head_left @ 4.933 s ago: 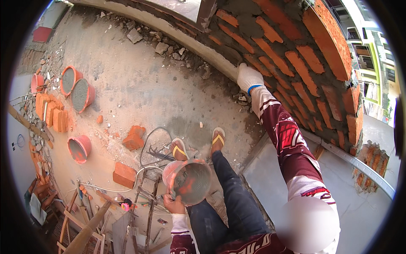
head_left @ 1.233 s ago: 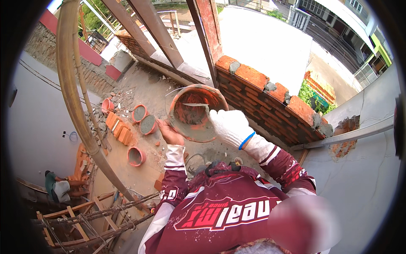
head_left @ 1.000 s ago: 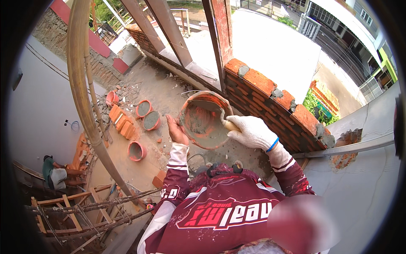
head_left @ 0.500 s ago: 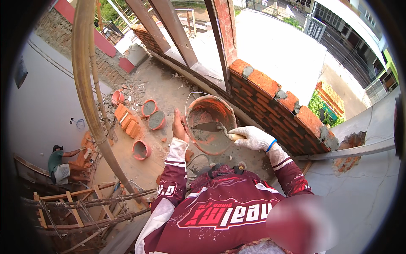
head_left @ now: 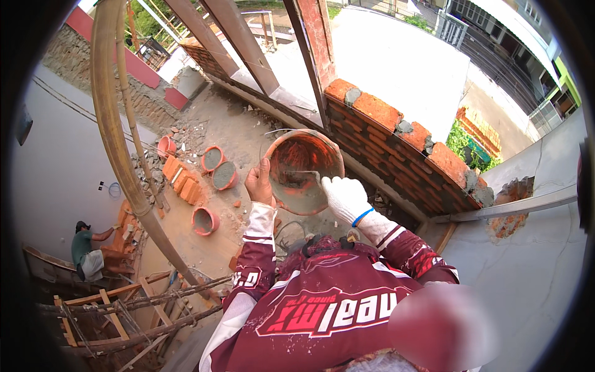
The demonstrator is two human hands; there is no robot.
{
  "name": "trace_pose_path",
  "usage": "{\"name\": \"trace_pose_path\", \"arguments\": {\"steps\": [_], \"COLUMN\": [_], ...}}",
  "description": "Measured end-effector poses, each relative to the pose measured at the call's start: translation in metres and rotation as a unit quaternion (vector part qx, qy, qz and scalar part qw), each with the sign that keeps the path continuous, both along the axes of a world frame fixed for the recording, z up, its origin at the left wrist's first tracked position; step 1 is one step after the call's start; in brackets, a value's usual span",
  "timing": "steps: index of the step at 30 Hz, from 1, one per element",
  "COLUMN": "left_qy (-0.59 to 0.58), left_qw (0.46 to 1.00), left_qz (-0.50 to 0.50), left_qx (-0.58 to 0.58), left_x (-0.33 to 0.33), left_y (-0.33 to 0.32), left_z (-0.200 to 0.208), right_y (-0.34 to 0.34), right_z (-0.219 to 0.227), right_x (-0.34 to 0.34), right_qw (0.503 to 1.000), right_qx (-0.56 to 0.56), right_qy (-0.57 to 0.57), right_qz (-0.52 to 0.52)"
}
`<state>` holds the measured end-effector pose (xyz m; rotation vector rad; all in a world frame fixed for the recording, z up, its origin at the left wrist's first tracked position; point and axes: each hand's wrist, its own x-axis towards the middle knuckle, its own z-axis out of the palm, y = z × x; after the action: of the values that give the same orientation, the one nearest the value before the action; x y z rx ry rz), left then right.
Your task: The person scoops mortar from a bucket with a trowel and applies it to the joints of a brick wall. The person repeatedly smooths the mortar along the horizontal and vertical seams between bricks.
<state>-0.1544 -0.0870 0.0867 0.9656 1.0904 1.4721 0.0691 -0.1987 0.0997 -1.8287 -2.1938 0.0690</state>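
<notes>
In front of me is a tilted orange-red bucket (head_left: 304, 149) with grey wet mortar (head_left: 304, 199) low inside it and a thin wire handle. My bare left hand (head_left: 260, 185) is closed on the bucket's left rim. At the right rim, my right hand (head_left: 345, 199), in a white glove with a blue band at the wrist, grips a trowel (head_left: 299, 178). Its blade reaches into the bucket and partly dips into the mortar; the glove hides the handle.
A low brick wall (head_left: 396, 146) with mortar on top runs along the right. To the left are small mortar buckets (head_left: 224, 175) and stacked bricks (head_left: 185, 183). A bamboo pole (head_left: 105, 124) rises there, with a wooden ladder-like frame (head_left: 118, 310) below. A co-worker (head_left: 90, 251) crouches by bricks.
The bucket has tipped more, and the mortar has gathered toward its near side. The trowel blade has gone lower into it, while my right hand has moved closer to the rim.
</notes>
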Motion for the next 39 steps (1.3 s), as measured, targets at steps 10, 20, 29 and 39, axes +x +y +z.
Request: {"name": "trace_pose_path", "arguments": {"steps": [10,20,29,39], "left_qy": [0.082,0.037,0.077,0.114], "left_qw": [0.991,0.976,0.979,0.976], "left_qz": [-0.009,-0.088,0.02,0.002], "left_qx": [0.11,0.193,0.188,0.183], "left_x": [0.02,0.022,0.016,0.049], "left_y": [-0.007,-0.021,-0.006,-0.012], "left_z": [-0.006,0.032,0.031,0.028], "right_y": [0.005,0.004,-0.016,-0.005], "right_z": [0.013,0.033,0.053,-0.005], "right_x": [0.0,0.016,0.058,0.048], "right_qw": [0.989,0.779,0.962,0.961], "right_qx": [0.047,-0.346,-0.112,-0.167], "right_qy": [0.034,0.523,0.234,0.221], "right_qz": [-0.134,0.03,0.081,-0.003]}}
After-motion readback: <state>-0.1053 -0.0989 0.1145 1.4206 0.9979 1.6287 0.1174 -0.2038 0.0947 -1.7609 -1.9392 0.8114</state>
